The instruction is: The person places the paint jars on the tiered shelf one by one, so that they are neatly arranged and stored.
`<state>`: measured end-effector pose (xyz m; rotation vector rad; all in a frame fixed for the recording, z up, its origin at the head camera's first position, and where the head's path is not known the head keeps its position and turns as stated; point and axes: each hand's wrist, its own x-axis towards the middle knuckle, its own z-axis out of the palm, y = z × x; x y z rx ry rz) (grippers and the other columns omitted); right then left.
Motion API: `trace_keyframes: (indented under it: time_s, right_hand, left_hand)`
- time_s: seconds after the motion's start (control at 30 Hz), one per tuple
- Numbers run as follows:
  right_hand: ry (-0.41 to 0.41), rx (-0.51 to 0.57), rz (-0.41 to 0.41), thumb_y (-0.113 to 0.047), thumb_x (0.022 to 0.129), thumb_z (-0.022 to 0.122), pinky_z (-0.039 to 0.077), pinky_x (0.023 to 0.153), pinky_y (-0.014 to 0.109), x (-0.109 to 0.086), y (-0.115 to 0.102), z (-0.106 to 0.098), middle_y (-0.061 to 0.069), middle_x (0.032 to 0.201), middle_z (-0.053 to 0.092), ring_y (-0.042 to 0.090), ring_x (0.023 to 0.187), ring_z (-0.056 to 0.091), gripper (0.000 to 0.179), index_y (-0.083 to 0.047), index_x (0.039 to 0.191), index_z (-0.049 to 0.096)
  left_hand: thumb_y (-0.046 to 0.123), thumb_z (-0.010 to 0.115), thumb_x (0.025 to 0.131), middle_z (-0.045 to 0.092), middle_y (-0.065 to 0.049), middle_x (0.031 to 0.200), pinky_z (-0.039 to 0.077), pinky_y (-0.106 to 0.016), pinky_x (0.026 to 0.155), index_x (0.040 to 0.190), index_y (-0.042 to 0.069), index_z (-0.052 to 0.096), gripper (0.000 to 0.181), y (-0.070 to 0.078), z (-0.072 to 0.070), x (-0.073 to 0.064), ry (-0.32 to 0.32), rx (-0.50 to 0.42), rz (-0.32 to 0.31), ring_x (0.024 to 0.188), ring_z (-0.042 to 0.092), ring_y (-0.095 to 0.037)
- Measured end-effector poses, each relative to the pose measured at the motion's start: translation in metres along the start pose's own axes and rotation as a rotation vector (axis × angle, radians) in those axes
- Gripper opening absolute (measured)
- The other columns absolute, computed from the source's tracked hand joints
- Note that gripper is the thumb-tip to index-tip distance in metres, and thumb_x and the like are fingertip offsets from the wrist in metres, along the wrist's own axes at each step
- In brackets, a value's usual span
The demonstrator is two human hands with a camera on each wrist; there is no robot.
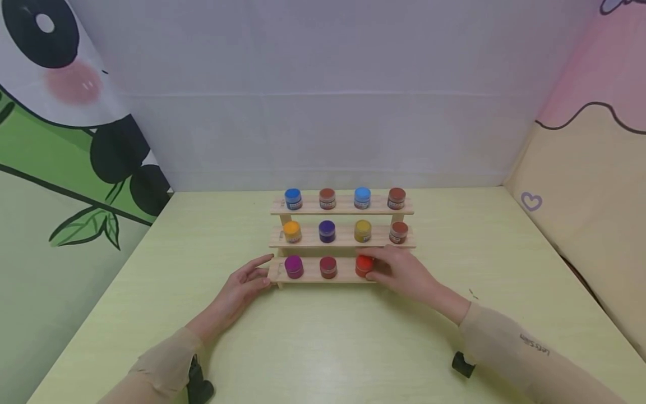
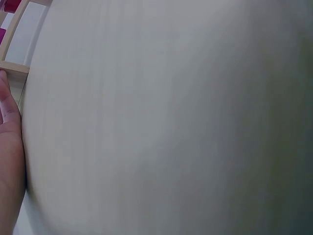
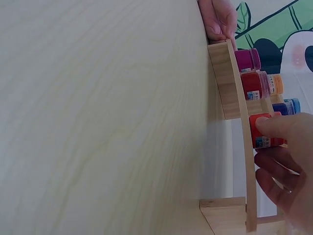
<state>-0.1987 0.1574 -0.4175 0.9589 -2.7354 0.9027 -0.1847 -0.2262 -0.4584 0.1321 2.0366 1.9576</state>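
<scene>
A wooden three-step rack (image 1: 348, 276) stands on the table, with small paint jars on each step. My right hand (image 1: 404, 273) pinches an orange-red paint jar (image 1: 363, 266) between thumb and fingers on the lowest step; its label shows in the right wrist view. To its left on that step sit a dark red jar (image 1: 328, 268) and a purple jar (image 1: 294, 267). My left hand (image 1: 237, 292) is at the rack's left end, extended fingertips touching the edge of the lowest step. Only part of this hand (image 2: 9, 147) shows in the left wrist view.
The middle step holds orange, dark blue (image 1: 327, 231), mustard and brown jars. Blue, light blue (image 1: 362, 198) and brown jars line the top step. Behind the table (image 1: 323, 348) hangs a pale cloth (image 1: 323, 129); printed panels flank both sides.
</scene>
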Motion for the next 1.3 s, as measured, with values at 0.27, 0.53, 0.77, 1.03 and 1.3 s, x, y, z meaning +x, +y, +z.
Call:
trace_keyframes:
  time_s: [0.27,0.53,0.77,1.03,1.3]
  right_hand:
    - [0.006,-0.001,-0.007,-0.017,0.087,0.076,0.055,0.096,0.039,-0.001,0.001,0.002,0.004,0.126,0.069,0.02,0.112,0.066,0.05,-0.018,0.134,0.062]
    - [0.011,0.02,-0.02,-0.014,0.086,0.076,0.054,0.1,0.039,-0.001,0.002,0.002,0.003,0.128,0.068,0.021,0.117,0.065,0.051,-0.017,0.134,0.062]
    - [0.005,0.021,-0.018,-0.015,0.086,0.076,0.053,0.101,0.04,-0.002,0.003,0.004,0.003,0.13,0.067,0.021,0.119,0.064,0.051,-0.018,0.135,0.061]
    - [-0.001,0.01,-0.021,-0.016,0.087,0.075,0.052,0.102,0.04,-0.003,0.005,0.004,0.002,0.131,0.067,0.021,0.12,0.063,0.052,-0.019,0.136,0.06]
    - [-0.041,0.008,-0.025,-0.014,0.088,0.074,0.055,0.096,0.037,-0.007,0.005,-0.007,0.001,0.129,0.067,0.016,0.111,0.065,0.057,-0.019,0.141,0.054]
  left_hand:
    - [0.012,0.059,0.098,0.068,0.009,0.112,0.051,-0.017,0.096,0.155,0.012,0.028,0.065,-0.002,-0.002,0.0,0.002,0.001,0.003,0.108,0.064,-0.004]
    - [0.012,0.058,0.098,0.069,0.01,0.111,0.051,-0.017,0.096,0.156,0.012,0.028,0.065,-0.003,-0.003,0.0,0.003,0.0,0.008,0.108,0.064,-0.004]
    - [0.011,0.058,0.098,0.069,0.01,0.112,0.051,-0.017,0.096,0.155,0.011,0.028,0.064,-0.003,-0.002,0.0,0.001,-0.001,0.011,0.108,0.065,-0.004]
    - [0.011,0.057,0.099,0.068,0.009,0.112,0.051,-0.017,0.096,0.156,0.01,0.027,0.064,-0.003,-0.002,0.0,-0.015,-0.005,0.025,0.108,0.064,-0.004]
    - [0.015,0.059,0.098,0.063,-0.007,0.13,0.05,-0.019,0.098,0.155,0.014,0.03,0.064,0.008,0.002,0.001,-0.009,0.071,-0.044,0.114,0.062,-0.007]
